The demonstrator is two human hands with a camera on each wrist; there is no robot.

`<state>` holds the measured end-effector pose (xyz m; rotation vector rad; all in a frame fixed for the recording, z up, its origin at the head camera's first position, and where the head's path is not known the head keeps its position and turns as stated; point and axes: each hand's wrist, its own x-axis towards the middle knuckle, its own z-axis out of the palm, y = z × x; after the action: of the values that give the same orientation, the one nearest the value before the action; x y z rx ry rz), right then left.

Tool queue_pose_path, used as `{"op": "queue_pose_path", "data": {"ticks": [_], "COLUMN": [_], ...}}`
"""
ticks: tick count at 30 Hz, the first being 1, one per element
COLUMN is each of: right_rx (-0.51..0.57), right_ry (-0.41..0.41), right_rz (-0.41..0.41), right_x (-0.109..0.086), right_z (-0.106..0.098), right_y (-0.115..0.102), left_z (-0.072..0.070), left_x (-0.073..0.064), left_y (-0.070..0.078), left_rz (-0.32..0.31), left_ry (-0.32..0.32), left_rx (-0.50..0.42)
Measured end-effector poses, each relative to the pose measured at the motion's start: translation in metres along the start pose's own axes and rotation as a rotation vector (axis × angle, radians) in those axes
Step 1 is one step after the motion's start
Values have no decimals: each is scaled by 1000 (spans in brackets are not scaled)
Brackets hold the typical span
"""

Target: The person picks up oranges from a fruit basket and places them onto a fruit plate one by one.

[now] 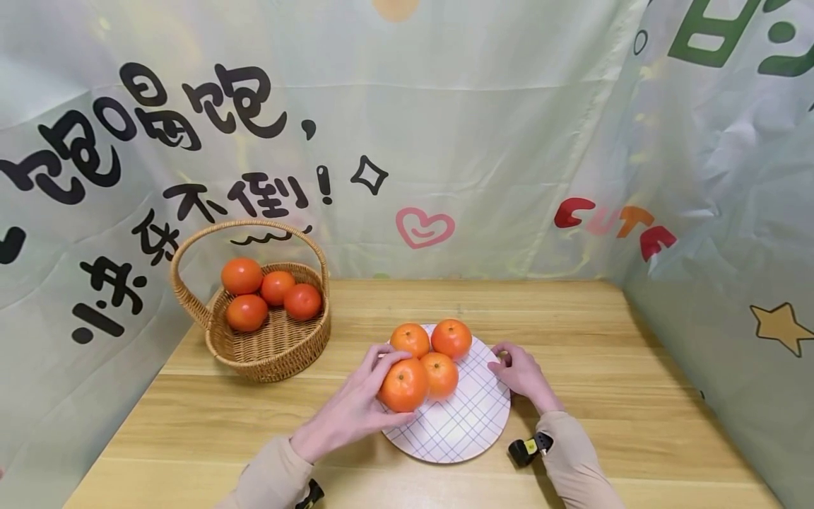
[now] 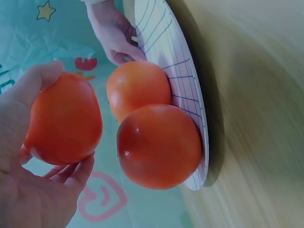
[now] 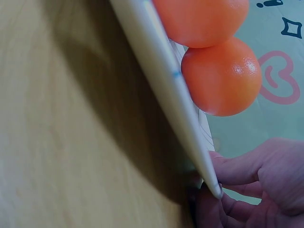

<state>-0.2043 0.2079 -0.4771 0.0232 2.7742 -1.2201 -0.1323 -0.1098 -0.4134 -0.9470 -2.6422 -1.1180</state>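
Note:
My left hand (image 1: 362,403) grips a round orange (image 2: 66,118), thumb on one side and fingers on the other. In the left wrist view this orange is held above the white plate, apart from the oranges (image 2: 159,147) there. The round plate (image 1: 467,417) has a blue grid pattern. Three other oranges (image 1: 452,338) sit together on its far left part. At the plate's right rim, my right hand (image 1: 523,371) pinches the edge, thumb above and fingers below in the right wrist view (image 3: 270,180).
A wicker basket (image 1: 280,364) with a tall handle stands at the back left of the wooden table (image 1: 572,318). Several orange-red fruits (image 1: 246,313) lie inside it. A printed cloth (image 1: 483,141) hangs behind and on both sides of the table.

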Motion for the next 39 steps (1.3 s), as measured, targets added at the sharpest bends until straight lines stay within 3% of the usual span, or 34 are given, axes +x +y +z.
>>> {"op": "queue_pose_path", "data": {"ticks": [7,17,31,39], "right_rx": [3,-9,-15,-21], "right_ry": [1,5,7,11], "right_rz": [1,-6,-14,-18], "right_x": [0,0,1,2], "right_z": [0,0,0,1], "right_y": [0,0,1,3], "left_z": [4,8,13,16], "left_x": [0,-1,-1,-1], "left_y": [2,2,-3,-4], "left_rz": [70,81,221,232], "left_ry": [-17,-58,-29,-61], "left_rx": [101,212,391,467]}}
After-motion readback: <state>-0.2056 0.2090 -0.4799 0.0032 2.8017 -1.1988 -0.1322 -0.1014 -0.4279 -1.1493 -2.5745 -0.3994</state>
